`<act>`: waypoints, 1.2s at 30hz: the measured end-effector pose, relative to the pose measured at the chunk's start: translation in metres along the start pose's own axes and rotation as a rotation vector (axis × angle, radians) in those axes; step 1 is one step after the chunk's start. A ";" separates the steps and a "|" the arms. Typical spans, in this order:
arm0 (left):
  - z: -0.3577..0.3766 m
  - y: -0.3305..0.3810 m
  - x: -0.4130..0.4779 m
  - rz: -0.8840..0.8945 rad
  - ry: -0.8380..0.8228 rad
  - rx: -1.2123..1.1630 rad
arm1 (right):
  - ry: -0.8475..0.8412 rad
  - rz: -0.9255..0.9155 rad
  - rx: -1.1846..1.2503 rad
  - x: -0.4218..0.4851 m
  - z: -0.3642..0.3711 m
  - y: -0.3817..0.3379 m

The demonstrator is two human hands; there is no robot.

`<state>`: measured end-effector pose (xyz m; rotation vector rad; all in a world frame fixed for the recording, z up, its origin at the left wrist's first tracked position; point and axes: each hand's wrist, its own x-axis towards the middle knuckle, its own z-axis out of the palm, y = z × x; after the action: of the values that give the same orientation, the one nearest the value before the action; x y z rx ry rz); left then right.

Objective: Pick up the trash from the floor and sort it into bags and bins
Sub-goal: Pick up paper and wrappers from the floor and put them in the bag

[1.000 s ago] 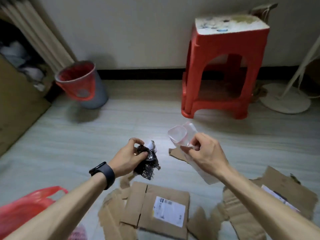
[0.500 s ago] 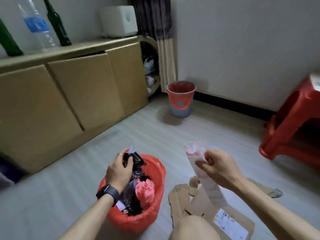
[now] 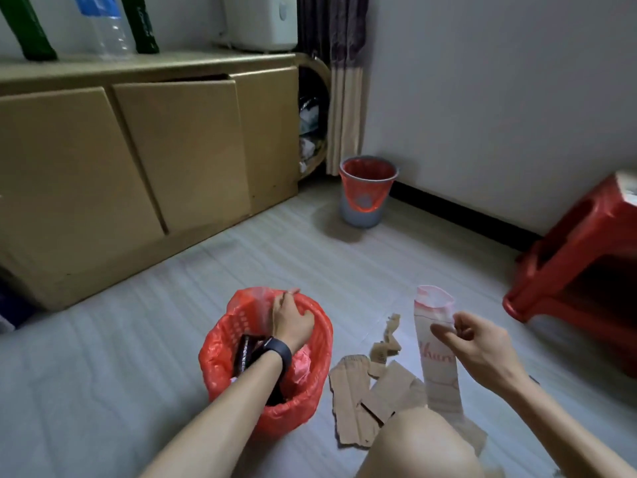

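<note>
- Upper left of the frame, on top of the tan cabinet (image 3: 172, 150): two green bottles (image 3: 31, 32), one clear bottle (image 3: 107, 29) with a blue label between them, and one white appliance (image 3: 262, 22) further right.
- Two lined containers stand on the floor (image 3: 103, 357), well apart.
- The first, lower centre-left, is the red-lined basket (image 3: 220, 339). In it lie a dark wrapper (image 3: 246, 350) and crumpled pink plastic (image 3: 303, 363).
- The left hand (image 3: 293, 319), with a dark watch (image 3: 277, 351) on its wrist, reaches into that basket. Its fingers curl at the far rim, but I cannot tell whether they grasp anything.
- The second container, upper centre by the curtain foot, is a grey bin (image 3: 362, 215) with a red liner. Only the liner shows inside.
- Lower centre, just right of the basket, are several torn cardboard pieces (image 3: 355, 391) flat on the floor. A bare knee (image 3: 424, 443) covers some, so the count is unclear.
- Lower right, a long clear plastic sleeve (image 3: 436, 343) with red lettering is held upright in the air above the cardboard, its mouth on top.
- The right hand (image 3: 479, 350) pinches the sleeve near the top between thumb and fingers.
- Far right is one red stool (image 3: 579, 253).
</note>
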<state>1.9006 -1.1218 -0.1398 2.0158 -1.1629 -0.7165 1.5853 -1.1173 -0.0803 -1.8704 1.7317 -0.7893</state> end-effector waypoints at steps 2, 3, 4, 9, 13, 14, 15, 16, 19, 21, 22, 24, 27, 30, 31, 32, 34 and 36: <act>0.014 0.055 0.003 0.134 -0.037 -0.007 | 0.006 0.063 0.058 -0.002 -0.017 0.003; 0.021 0.082 0.000 0.200 -0.066 -0.016 | 0.013 0.081 0.096 -0.002 -0.025 0.004; 0.033 0.113 -0.005 0.278 -0.121 -0.052 | 0.036 0.104 0.131 -0.005 -0.038 0.006; 0.093 0.230 -0.055 0.522 -0.593 -0.197 | 0.104 0.267 0.593 -0.013 -0.097 0.021; 0.145 0.282 -0.087 0.281 -0.878 -0.437 | 0.193 0.389 0.924 -0.025 -0.143 0.048; 0.154 0.289 -0.092 0.254 -0.875 -0.431 | 0.212 0.412 0.977 -0.027 -0.151 0.056; 0.166 0.296 -0.100 0.251 -0.889 -0.431 | 0.241 0.431 1.022 -0.031 -0.162 0.065; 0.175 0.298 -0.109 0.256 -0.904 -0.437 | 0.262 0.443 1.065 -0.035 -0.170 0.073; 0.205 0.289 -0.124 0.242 -0.948 -0.450 | 0.307 0.488 1.061 -0.044 -0.189 0.096; 0.219 0.281 -0.127 0.267 -0.971 -0.433 | 0.348 0.543 1.011 -0.049 -0.198 0.113; 0.222 0.280 -0.125 0.300 -0.977 -0.421 | 0.363 0.580 0.982 -0.050 -0.201 0.120; 0.225 0.279 -0.126 0.370 -0.934 -0.433 | 0.394 0.659 0.866 -0.055 -0.203 0.136; 0.225 0.276 -0.124 0.579 -0.804 -0.300 | 0.461 0.662 0.465 -0.061 -0.206 0.151; 0.227 0.267 -0.124 0.747 -0.871 -0.018 | 0.359 0.397 0.273 -0.066 -0.208 0.148; 0.228 0.266 -0.125 0.795 -0.880 0.061 | 0.277 0.320 0.243 -0.067 -0.206 0.146; 0.227 0.267 -0.127 0.838 -0.883 0.120 | 0.197 0.262 0.208 -0.067 -0.202 0.143; 0.225 0.272 -0.132 0.921 -0.883 0.167 | 0.123 0.225 0.172 -0.064 -0.194 0.141; 0.223 0.276 -0.136 0.989 -0.874 0.214 | 0.108 0.254 0.215 -0.062 -0.189 0.139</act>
<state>1.5359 -1.1649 -0.0432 0.9432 -2.5293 -0.9483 1.3521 -1.0602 -0.0436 -1.4568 1.8240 -0.9467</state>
